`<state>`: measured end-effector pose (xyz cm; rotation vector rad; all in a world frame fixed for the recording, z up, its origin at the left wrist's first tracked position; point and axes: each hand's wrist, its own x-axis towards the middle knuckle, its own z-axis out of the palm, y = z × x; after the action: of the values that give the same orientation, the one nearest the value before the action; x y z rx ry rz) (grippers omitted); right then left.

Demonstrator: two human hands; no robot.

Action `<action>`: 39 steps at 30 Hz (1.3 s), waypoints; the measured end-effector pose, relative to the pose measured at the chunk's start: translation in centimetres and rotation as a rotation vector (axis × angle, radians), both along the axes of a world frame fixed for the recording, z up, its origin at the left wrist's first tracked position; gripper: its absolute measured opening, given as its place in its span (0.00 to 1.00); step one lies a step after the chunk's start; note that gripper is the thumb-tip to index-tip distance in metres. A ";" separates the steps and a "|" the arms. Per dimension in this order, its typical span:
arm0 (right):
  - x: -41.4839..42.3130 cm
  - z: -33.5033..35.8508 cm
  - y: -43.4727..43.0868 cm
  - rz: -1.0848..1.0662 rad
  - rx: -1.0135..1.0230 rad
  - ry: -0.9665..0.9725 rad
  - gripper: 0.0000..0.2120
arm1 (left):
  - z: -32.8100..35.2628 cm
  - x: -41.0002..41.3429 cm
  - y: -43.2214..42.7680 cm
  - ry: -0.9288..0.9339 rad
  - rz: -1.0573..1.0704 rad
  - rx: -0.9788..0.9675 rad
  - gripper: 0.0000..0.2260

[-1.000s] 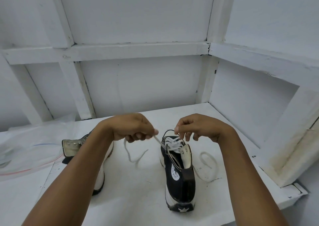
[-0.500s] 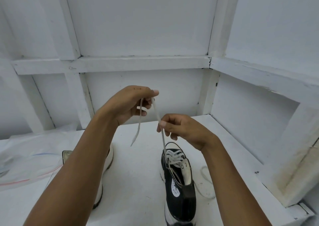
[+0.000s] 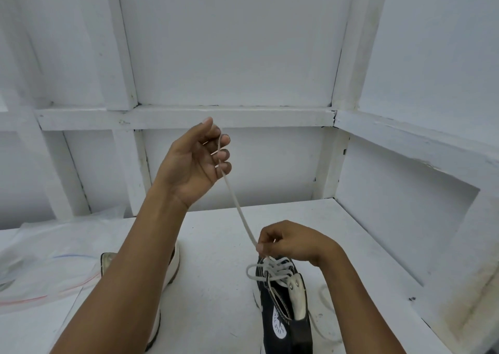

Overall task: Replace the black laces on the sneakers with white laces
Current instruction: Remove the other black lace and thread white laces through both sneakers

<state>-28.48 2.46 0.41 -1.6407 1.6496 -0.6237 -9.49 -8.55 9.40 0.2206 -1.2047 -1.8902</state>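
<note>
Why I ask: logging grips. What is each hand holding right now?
Left hand: raised, fingers curled round the white lace.
Right hand: pinches the same lace just above the black sneaker.

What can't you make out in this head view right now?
Head view:
- Second sneaker: mostly behind the left forearm, lacing unseen.
- Black sneaker: near end cut off by the bottom edge.
- White lace: free end hidden in the left hand.
- Plastic bag: contents too faint to tell.

"ALL STAR" patch [image 3: 279, 327] on black sneaker [image 3: 301, 336]
</note>
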 end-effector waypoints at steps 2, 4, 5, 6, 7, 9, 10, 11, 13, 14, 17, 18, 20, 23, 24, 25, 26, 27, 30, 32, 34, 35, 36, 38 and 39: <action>0.0 -0.3 0.0 0.003 0.026 0.010 0.05 | 0.0 0.0 -0.1 0.013 0.016 -0.046 0.08; -0.3 -0.5 0.2 -0.011 0.032 -0.041 0.05 | -0.2 -0.1 -0.3 -0.033 0.079 -0.120 0.07; -0.5 -0.5 0.3 -0.023 0.031 -0.054 0.08 | -0.2 -0.2 -0.3 -0.081 0.122 -0.170 0.06; -0.9 -0.6 0.6 -0.041 0.033 -0.063 0.11 | -0.5 -0.3 -0.2 -0.140 0.155 -0.219 0.04; -1.2 -0.4 0.8 -0.056 0.036 -0.060 0.13 | -0.7 -0.2 -0.2 -0.198 0.173 -0.265 0.03; -2.1 -0.2 1.6 -0.057 0.074 -0.049 0.15 | -1.3 -0.3 -0.1 -0.345 0.152 -0.337 0.06; -2.5 -0.1 2.0 -0.035 0.107 -0.039 0.14 | -1.7 -0.3 -0.1 -0.436 0.127 -0.375 0.07; -2.8 -0.1 2.5 -0.008 0.144 -0.034 0.13 | -2.2 -0.4 0.1 -0.531 0.099 -0.414 0.06; -3.2 0.0 3.3 0.025 0.209 -0.030 0.12 | -3.1 -0.7 0.5 -0.693 0.049 -0.491 0.05; -3.3 0.0 3.6 0.024 0.240 -0.032 0.12 | -3.8 -1.1 0.8 -0.763 0.023 -0.526 0.04; -3.7 0.0 4.1 0.003 0.302 -0.031 0.11 | -5.4 -2.4 1.8 -0.955 -0.075 -0.655 0.03; -3.8 -0.1 4.3 -0.002 0.307 -0.041 0.10 | -6.0 -2.9 2.1 -1.013 -0.109 -0.697 0.02; -4.0 -0.3 4.6 -0.010 0.303 -0.079 0.08 | -7.0 -3.7 2.8 -1.097 -0.160 -0.772 0.01; -4.1 -0.8 4.9 -0.020 0.303 -0.137 0.05 | -7.8 -4.7 3.8 -1.133 -0.262 -0.829 0.03; -4.2 -0.9 4.9 -0.026 0.302 -0.155 0.05 | -7.9 -4.9 4.1 -1.132 -0.295 -0.836 0.04; -4.2 -1.1 5.0 -0.032 0.305 -0.173 0.06 | -8.1 -5.1 4.4 -1.137 -0.315 -0.843 0.04; -4.3 -1.2 5.0 -0.035 0.308 -0.182 0.06 | -8.1 -5.3 4.6 -1.147 -0.319 -0.856 0.05; -4.3 -1.4 5.0 -0.037 0.310 -0.189 0.06 | -8.1 -5.5 4.8 -1.158 -0.321 -0.866 0.05; -4.5 -1.9 5.0 -0.045 0.308 -0.202 0.08 | -8.3 -5.8 5.2 -1.174 -0.342 -0.877 0.05; -4.6 -2.2 5.1 -0.057 0.303 -0.226 0.07 | -8.5 -6.1 5.6 -1.180 -0.347 -0.883 0.05; -4.6 -2.3 5.2 -0.060 0.302 -0.249 0.06 | -8.7 -6.3 5.9 -1.170 -0.322 -0.879 0.05; -4.7 -2.3 5.2 -0.060 0.302 -0.257 0.06 | -8.8 -6.3 5.9 -1.161 -0.311 -0.870 0.05; -4.7 -2.3 5.3 -0.060 0.302 -0.266 0.06 | -8.9 -6.4 6.0 -1.152 -0.305 -0.859 0.05; -4.8 -2.3 5.5 -0.063 0.301 -0.282 0.06 | -8.9 -6.4 6.0 -1.136 -0.287 -0.836 0.05; -4.9 -2.3 5.5 -0.064 0.301 -0.286 0.06 | -8.9 -6.3 6.0 -1.130 -0.268 -0.828 0.05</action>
<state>-33.35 7.95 -1.94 -1.2269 1.5067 -0.5795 -15.84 -2.51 0.50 0.7362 -2.7585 -1.2337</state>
